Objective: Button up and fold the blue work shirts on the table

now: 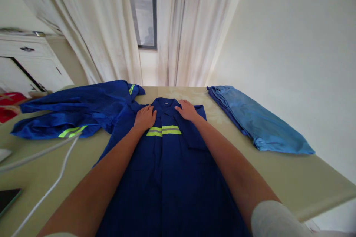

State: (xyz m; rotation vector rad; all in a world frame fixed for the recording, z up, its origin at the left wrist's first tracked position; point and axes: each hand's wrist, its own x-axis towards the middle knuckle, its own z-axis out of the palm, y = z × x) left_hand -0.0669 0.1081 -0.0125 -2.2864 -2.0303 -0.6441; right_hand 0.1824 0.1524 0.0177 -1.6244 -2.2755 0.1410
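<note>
A dark blue work garment (178, 177) with a collar and a yellow-and-silver reflective band across the chest lies face up on the table, its lower end running toward me. My left hand (145, 117) rests on its shoulder beside the collar, fingers stretched out flat. On the opposite shoulder lies my right hand (187, 110), open, fingers extended near the collar. The sleeve on the right is folded in over the front of the garment. Over on the left, the other sleeve is partly hidden behind my left arm.
Another blue garment (83, 100) with reflective bands lies crumpled at the left. Folded lighter blue clothing (258, 118) sits along the table's (292, 181) right side. A white cable (59, 176) crosses the left, near a dark phone-like device (8, 198). Curtains (191, 26) hang behind.
</note>
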